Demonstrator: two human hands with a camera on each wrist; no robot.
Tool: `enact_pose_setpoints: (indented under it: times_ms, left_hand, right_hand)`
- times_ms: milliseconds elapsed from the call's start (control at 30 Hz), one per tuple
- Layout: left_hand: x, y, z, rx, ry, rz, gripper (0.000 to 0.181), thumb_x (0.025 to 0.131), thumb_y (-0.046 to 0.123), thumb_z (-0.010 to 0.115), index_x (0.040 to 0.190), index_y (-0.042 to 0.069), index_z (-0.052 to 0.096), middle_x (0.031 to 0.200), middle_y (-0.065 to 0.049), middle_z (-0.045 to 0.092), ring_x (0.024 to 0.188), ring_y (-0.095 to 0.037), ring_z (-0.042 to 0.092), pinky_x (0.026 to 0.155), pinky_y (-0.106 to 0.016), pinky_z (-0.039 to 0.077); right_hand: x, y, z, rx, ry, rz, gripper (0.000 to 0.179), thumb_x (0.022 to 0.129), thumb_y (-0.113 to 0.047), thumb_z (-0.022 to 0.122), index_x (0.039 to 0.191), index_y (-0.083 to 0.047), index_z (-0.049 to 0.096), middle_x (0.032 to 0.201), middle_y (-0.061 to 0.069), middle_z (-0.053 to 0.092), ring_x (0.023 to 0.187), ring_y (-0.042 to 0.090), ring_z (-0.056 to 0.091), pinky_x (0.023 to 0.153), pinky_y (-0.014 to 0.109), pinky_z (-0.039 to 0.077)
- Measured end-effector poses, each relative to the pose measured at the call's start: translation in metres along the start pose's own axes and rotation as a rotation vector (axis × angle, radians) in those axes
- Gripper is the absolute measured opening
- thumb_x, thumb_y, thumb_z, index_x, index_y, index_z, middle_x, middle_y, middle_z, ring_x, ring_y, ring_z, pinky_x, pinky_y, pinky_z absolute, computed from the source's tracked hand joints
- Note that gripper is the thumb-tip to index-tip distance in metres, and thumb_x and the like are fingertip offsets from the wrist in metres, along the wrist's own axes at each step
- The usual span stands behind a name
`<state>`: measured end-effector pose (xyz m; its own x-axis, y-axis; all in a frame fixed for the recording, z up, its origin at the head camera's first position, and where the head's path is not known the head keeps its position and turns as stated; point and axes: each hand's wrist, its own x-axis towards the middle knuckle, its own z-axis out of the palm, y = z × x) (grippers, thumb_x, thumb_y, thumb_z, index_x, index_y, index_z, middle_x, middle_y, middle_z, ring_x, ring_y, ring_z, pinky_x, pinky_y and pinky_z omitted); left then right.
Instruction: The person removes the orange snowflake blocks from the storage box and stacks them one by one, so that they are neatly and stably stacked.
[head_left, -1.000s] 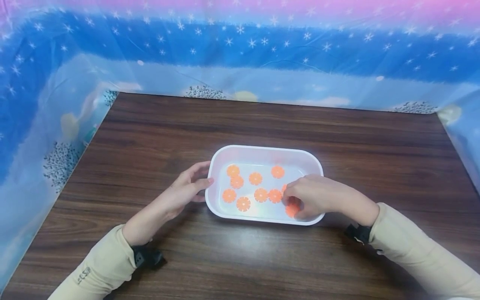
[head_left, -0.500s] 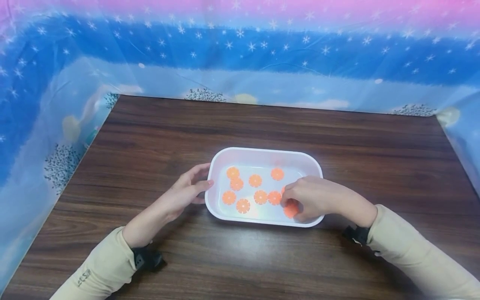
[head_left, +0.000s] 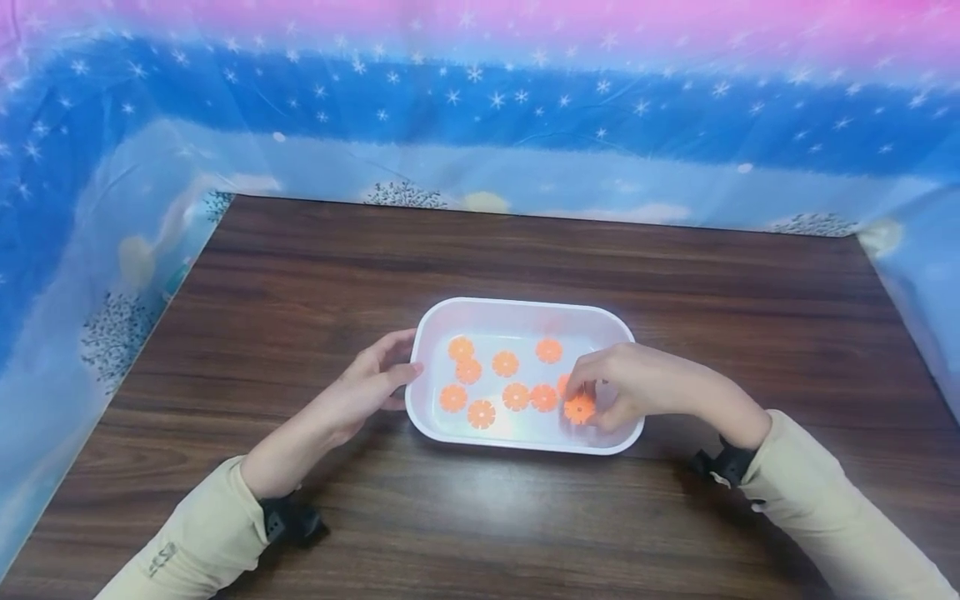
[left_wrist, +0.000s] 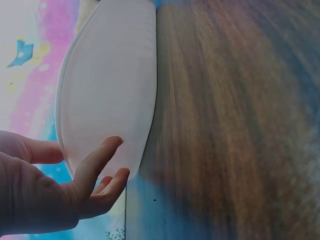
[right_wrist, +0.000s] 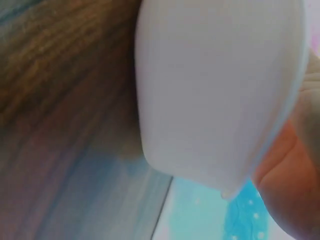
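A white plastic basin (head_left: 525, 446) with rounded corners stands on the table, and several orange notched discs lie spread over its floor, one of them an orange disc (head_left: 549, 351) near the back wall. My left hand (head_left: 367, 383) holds the basin's left end, thumb over the rim; in the left wrist view its fingers (left_wrist: 102, 155) lie against the outer wall. Reaching over the right end, my right hand (head_left: 637, 379) pinches a notched disc (head_left: 579, 409) between thumb and fingers. Another disc (head_left: 564, 385) is partly hidden behind those fingers. The basin wall blocks the fingertips in the right wrist view.
The dark wood-grain table (head_left: 315, 275) extends around the basin on all sides. Behind it and to both sides hangs a blue and pink curtain (head_left: 480, 100) with snowflakes. Black straps with small devices (head_left: 292, 521) sit at both wrists, below beige sleeves.
My right hand has lifted a little, and the disc in its fingers has come up and shows more fully. The left hand keeps its hold on the basin. The head view has shifted slightly.
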<state>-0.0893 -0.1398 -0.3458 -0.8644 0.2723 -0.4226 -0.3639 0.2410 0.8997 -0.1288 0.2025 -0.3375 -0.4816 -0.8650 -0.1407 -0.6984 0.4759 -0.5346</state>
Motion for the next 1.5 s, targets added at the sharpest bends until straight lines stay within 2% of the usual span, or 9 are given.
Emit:
enact_pose_setpoints:
  times_ms: [133,300,467,733,867,1200,1500]
  left_hand:
    - [0.001,0.001,0.001,0.005,-0.002,0.001,0.055,0.096,0.015,0.048,0.145,0.008,0.025,0.144,-0.018,0.032,0.122,-0.037,0.046,0.087,-0.044,0.05]
    - [0.001,0.001,0.001,0.014,-0.001,0.005,0.055,0.096,0.015,0.049,0.145,0.007,0.025,0.144,-0.019,0.032,0.12,-0.038,0.049,0.087,-0.045,0.05]
    - [0.001,0.002,0.001,0.02,0.003,0.002,0.056,0.096,0.015,0.049,0.145,0.007,0.024,0.144,-0.019,0.031,0.121,-0.038,0.048,0.088,-0.046,0.05]
    - [-0.002,0.004,0.001,0.018,-0.004,-0.008,0.057,0.097,0.018,0.049,0.146,0.008,0.023,0.145,-0.02,0.029,0.125,-0.038,0.043,0.09,-0.045,0.048]
    - [-0.001,0.004,0.002,0.011,-0.01,-0.002,0.057,0.097,0.017,0.049,0.146,0.007,0.023,0.145,-0.02,0.03,0.123,-0.038,0.045,0.09,-0.045,0.049]
    - [-0.001,0.004,0.001,0.016,-0.021,0.004,0.058,0.097,0.018,0.048,0.147,0.006,0.021,0.145,-0.021,0.029,0.123,-0.039,0.046,0.09,-0.046,0.048]
    - [-0.002,0.005,0.002,0.015,-0.03,0.004,0.058,0.097,0.019,0.048,0.147,0.007,0.02,0.145,-0.021,0.029,0.124,-0.039,0.044,0.09,-0.045,0.048]
  right_hand:
    - [-0.012,0.003,-0.008,0.031,0.066,0.026,0.034,0.071,-0.011,0.074,0.104,-0.02,0.068,0.094,-0.014,0.063,0.081,0.007,0.056,0.07,0.026,0.051]
    - [-0.031,0.007,-0.014,0.017,0.197,-0.024,0.034,0.069,-0.009,0.075,0.101,-0.017,0.067,0.094,-0.011,0.062,0.077,0.006,0.054,0.065,0.027,0.051]
    - [-0.049,0.013,-0.016,-0.031,0.31,-0.039,0.036,0.067,-0.008,0.076,0.1,-0.018,0.066,0.095,-0.011,0.062,0.078,0.006,0.056,0.065,0.027,0.051]
    - [-0.073,0.024,-0.013,-0.078,0.436,0.032,0.04,0.065,-0.005,0.076,0.1,-0.02,0.066,0.095,-0.011,0.063,0.078,0.003,0.055,0.063,0.021,0.049]
    - [-0.085,0.033,-0.01,-0.117,0.478,0.069,0.041,0.062,-0.003,0.075,0.099,-0.017,0.066,0.093,-0.011,0.063,0.074,0.004,0.056,0.06,0.022,0.049]
    - [-0.097,0.05,0.009,-0.108,0.455,0.155,0.032,0.067,-0.006,0.076,0.096,-0.014,0.067,0.091,-0.009,0.063,0.075,0.005,0.057,0.062,0.026,0.051]
    - [-0.094,0.053,0.021,-0.084,0.338,0.272,0.027,0.072,-0.012,0.074,0.099,-0.014,0.067,0.092,-0.009,0.062,0.078,0.004,0.056,0.065,0.025,0.051]
